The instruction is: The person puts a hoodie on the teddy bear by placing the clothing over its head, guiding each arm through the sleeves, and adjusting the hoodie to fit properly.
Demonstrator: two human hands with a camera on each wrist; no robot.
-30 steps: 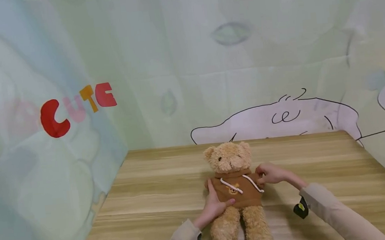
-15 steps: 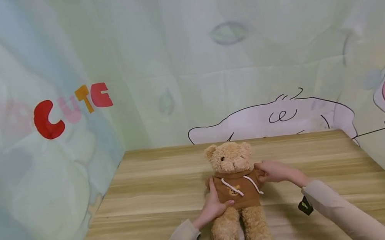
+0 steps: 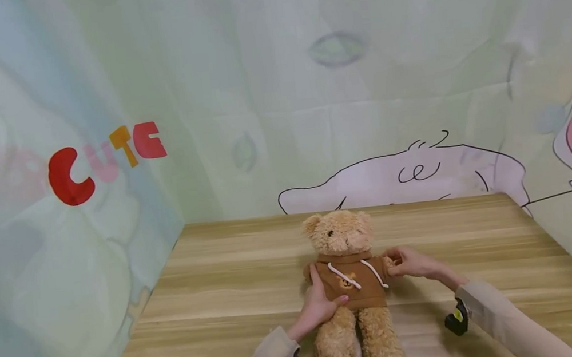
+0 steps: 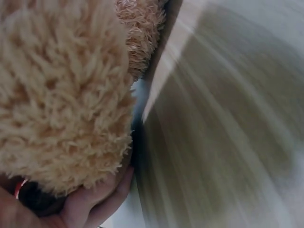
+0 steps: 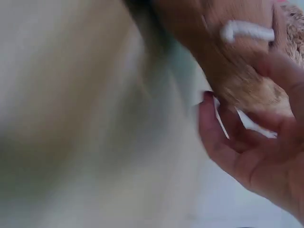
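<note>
A tan teddy bear (image 3: 343, 236) in a brown hoodie (image 3: 369, 294) with white drawstrings lies face up on the wooden table. My left hand (image 3: 320, 304) grips its body from the side, thumb across the hoodie's lower front. Seen from the left wrist, a furry leg (image 4: 61, 95) hides most of that hand (image 4: 95, 204). At the bear's other side, my right hand (image 3: 412, 262) holds the end of its short arm. The right wrist view has thumb and fingers of this hand (image 5: 266, 156) around the furry paw (image 5: 251, 90), just below the sleeve.
The wooden table (image 3: 225, 299) stretches to both sides of the bear. Behind it and on the left hangs a printed cloth backdrop (image 3: 236, 91) with cartoon drawings and coloured letters. A dark wrist camera (image 3: 456, 320) sits under the right sleeve.
My right hand has shifted slightly outward and down, from the hoodie's sleeve near the shoulder to the paw end, where fur now shows. The left hand keeps its place on the bear.
</note>
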